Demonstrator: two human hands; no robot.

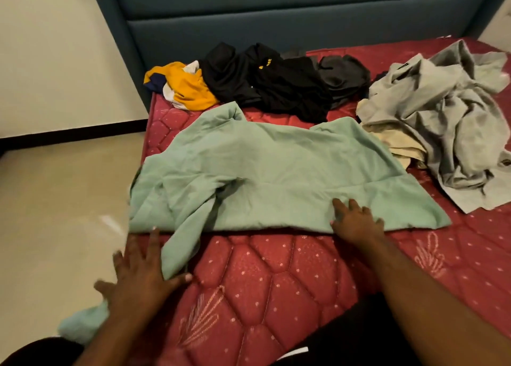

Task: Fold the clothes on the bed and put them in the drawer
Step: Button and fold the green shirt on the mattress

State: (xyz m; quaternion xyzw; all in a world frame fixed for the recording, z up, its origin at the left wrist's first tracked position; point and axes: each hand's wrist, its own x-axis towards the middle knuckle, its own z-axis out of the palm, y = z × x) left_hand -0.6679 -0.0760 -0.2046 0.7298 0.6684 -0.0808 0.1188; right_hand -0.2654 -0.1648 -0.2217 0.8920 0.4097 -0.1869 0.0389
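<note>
A mint-green garment (pixel 271 172) lies spread across the near left part of the red quilted mattress (pixel 276 282), one long sleeve trailing over the bed's left edge. My right hand (pixel 356 221) rests flat on the garment's near hem, fingers straight. My left hand (pixel 141 271) hovers with spread fingers at the bed's left edge, thumb touching the hanging sleeve. Behind lie a yellow, white and navy garment (pixel 185 89), a heap of black clothes (pixel 271 83), a dark grey piece (pixel 343 75), a crumpled light grey garment (pixel 448 127) and a cream piece (pixel 392 144) beneath it.
A teal padded headboard (pixel 276 19) stands behind the mattress. Pale tiled floor (pixel 60 199) lies left of the bed, with a cream wall and dark skirting beyond. No drawer is in view.
</note>
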